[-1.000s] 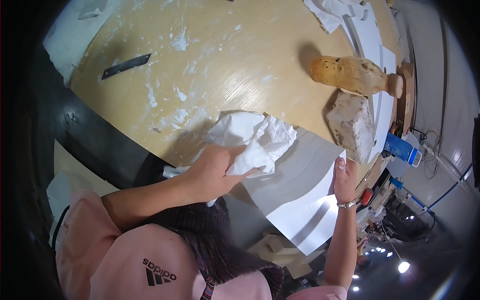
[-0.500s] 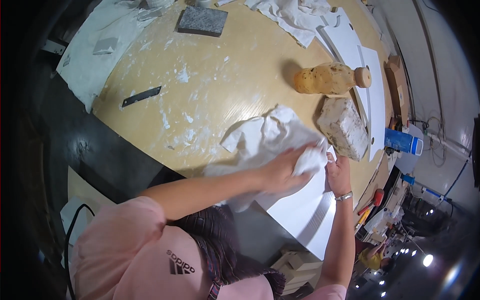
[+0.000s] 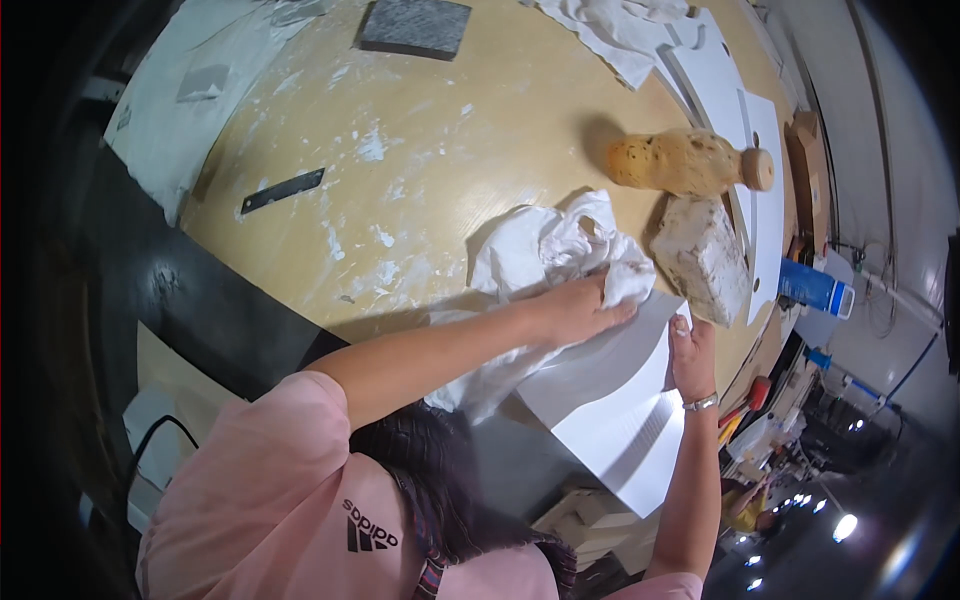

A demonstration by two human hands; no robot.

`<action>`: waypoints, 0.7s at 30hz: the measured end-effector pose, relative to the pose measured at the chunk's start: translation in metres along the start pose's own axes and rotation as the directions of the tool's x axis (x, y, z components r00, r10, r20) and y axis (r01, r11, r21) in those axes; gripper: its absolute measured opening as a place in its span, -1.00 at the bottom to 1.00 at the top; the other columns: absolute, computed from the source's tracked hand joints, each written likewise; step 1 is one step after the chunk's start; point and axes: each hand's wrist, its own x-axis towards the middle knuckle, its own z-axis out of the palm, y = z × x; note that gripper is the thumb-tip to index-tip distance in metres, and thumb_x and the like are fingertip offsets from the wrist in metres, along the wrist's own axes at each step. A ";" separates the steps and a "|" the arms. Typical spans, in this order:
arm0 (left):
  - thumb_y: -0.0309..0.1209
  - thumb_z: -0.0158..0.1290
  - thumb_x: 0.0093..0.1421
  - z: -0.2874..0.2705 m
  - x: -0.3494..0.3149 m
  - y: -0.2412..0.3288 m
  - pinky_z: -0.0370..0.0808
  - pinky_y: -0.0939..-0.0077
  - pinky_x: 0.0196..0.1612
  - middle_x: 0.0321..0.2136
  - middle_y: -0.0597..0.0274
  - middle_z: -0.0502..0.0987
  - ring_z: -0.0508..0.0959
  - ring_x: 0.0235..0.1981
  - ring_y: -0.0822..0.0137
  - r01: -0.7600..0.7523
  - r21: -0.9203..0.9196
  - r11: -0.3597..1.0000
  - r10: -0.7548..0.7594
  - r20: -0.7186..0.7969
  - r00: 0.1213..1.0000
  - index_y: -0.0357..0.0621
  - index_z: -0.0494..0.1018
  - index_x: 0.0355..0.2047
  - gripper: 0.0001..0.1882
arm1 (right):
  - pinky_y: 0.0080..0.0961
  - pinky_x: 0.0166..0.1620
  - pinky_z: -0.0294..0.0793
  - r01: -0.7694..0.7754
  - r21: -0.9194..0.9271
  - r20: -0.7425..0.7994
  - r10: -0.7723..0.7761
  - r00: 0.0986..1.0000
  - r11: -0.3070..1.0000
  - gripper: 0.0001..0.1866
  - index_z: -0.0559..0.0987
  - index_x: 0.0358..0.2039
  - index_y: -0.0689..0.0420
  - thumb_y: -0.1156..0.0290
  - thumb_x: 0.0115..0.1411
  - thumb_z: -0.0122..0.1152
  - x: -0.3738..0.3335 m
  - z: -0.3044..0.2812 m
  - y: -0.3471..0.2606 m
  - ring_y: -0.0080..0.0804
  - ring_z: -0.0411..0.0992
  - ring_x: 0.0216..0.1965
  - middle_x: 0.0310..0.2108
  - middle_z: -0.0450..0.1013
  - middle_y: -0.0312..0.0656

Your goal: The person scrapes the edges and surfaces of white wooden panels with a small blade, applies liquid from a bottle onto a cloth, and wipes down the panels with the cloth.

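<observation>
My left hand (image 3: 578, 312) is closed on a bunched white cloth (image 3: 535, 245), which spreads out over the table's near edge. The cloth lies against the upper part of a glossy white panel (image 3: 620, 410) that hangs over the edge, tilted toward me. At the panel's right side my right hand (image 3: 692, 355) grips its edge, thumb on top. Just beyond my right hand sits a white, stained block (image 3: 700, 255). A capped bottle of amber liquid (image 3: 685, 162) lies on its side beyond the block.
The yellowish table (image 3: 420, 170) carries white smears. A dark flat blade (image 3: 283, 190) and a grey block (image 3: 415, 28) lie on it. More white panels (image 3: 765, 200) and another cloth (image 3: 620, 35) are along the right. A blue bottle (image 3: 815, 288) stands beyond; a person in yellow (image 3: 742, 508) is far off.
My left hand has slid slightly with the cloth, uncovering more of the panel's upper part. The right hand keeps its hold. The whole view has shifted a little.
</observation>
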 end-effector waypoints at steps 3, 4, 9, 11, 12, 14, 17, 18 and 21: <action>0.00 -0.16 0.31 -0.018 -0.028 0.020 0.33 0.18 0.12 0.02 -0.15 0.41 0.45 -0.01 -0.10 0.239 0.220 0.946 -0.272 0.137 0.952 -0.16 0.26 0.16 -0.42 | -0.48 -0.60 0.17 0.030 0.009 0.002 -0.030 1.000 1.000 -0.30 0.47 -0.27 0.42 -0.15 0.19 0.01 0.002 0.000 0.005 -0.54 0.15 -0.70 -0.77 0.20 -0.32; 0.02 -0.17 0.31 -0.020 -0.047 0.014 0.37 0.16 0.07 -0.05 -0.17 0.46 0.48 -0.06 -0.09 0.239 0.297 0.924 -0.296 0.164 0.941 -0.17 0.30 0.13 -0.43 | -0.51 -0.62 0.14 -0.012 0.022 0.015 0.012 1.000 1.000 -0.29 0.46 -0.25 0.43 -0.16 0.19 0.00 0.001 0.001 0.004 -0.56 0.13 -0.71 -0.77 0.20 -0.33; -0.05 -0.05 0.29 -0.053 -0.101 0.001 0.40 0.35 -0.03 -0.24 -0.03 0.54 0.52 -0.18 0.18 0.558 -0.241 0.794 -0.508 0.241 0.827 -0.28 0.47 -0.06 -0.50 | -0.64 -0.69 0.03 -0.169 0.101 0.153 0.153 0.976 0.980 -0.15 0.35 0.02 0.46 -0.24 0.20 -0.01 -0.006 -0.006 0.017 -0.67 0.10 -0.75 -0.78 0.15 -0.40; -0.13 -0.02 0.29 -0.052 -0.109 -0.009 0.40 0.51 -0.21 -0.31 0.14 0.52 0.49 -0.29 0.37 0.494 -0.446 0.747 -0.467 0.179 0.866 -0.27 0.44 -0.05 -0.56 | -0.66 -0.70 0.02 -0.189 0.117 0.164 0.169 0.972 0.975 -0.09 0.30 0.09 0.47 -0.26 0.19 -0.01 -0.008 -0.004 0.023 -0.68 0.09 -0.76 -0.75 0.17 -0.42; -0.21 0.01 0.30 -0.051 -0.112 -0.013 0.40 0.67 -0.40 -0.37 0.32 0.50 0.45 -0.41 0.55 0.393 -0.615 0.684 -0.435 0.088 0.896 -0.26 0.40 -0.03 -0.62 | -0.67 -0.71 0.01 -0.168 0.096 0.109 0.157 0.981 0.981 -0.10 0.30 0.10 0.46 -0.25 0.19 -0.01 -0.009 -0.004 0.023 -0.69 0.07 -0.77 -0.75 0.17 -0.44; -0.22 0.00 0.31 -0.050 -0.107 -0.014 0.40 0.65 -0.39 -0.37 0.34 0.50 0.45 -0.40 0.55 0.380 -0.589 0.713 -0.393 0.113 0.912 -0.26 0.42 -0.05 -0.64 | -0.66 -0.62 0.19 -0.270 0.021 0.147 0.264 0.953 0.963 -0.09 0.28 0.13 0.43 -0.28 0.20 -0.05 -0.021 -0.018 0.043 -0.61 0.19 -0.70 -0.62 0.31 -0.32; -0.24 0.01 0.31 -0.040 -0.103 -0.024 0.42 0.61 -0.29 -0.31 0.31 0.49 0.45 -0.32 0.52 0.320 -0.595 0.738 -0.313 0.118 0.942 -0.26 0.41 -0.03 -0.64 | -0.45 0.04 0.23 -0.140 -0.173 0.054 0.151 0.987 0.975 -0.23 0.36 0.01 0.32 -0.25 0.28 -0.19 -0.025 -0.018 0.041 -0.37 0.27 -0.03 -0.04 0.31 -0.12; -0.22 0.00 0.30 -0.033 -0.098 -0.026 0.39 0.50 -0.12 -0.22 0.20 0.50 0.46 -0.20 0.38 0.311 -0.627 0.714 -0.286 0.145 0.947 -0.23 0.40 0.01 -0.62 | -0.45 0.04 0.23 -0.144 -0.180 0.058 0.156 0.986 0.973 -0.23 0.36 0.01 0.32 -0.25 0.28 -0.19 -0.024 -0.018 0.041 -0.37 0.27 -0.03 -0.04 0.31 -0.12; -0.19 -0.03 0.31 0.018 -0.073 -0.026 0.31 0.34 0.14 -0.04 0.02 0.49 0.45 0.03 0.13 -0.130 -0.527 0.840 0.040 -0.178 0.983 -0.18 0.37 0.06 -0.58 | -0.38 0.00 0.31 -0.164 -0.073 0.054 0.168 0.984 0.984 -0.03 0.29 0.13 0.44 -0.36 0.18 -0.14 -0.021 -0.013 0.045 -0.29 0.37 -0.13 -0.12 0.44 0.03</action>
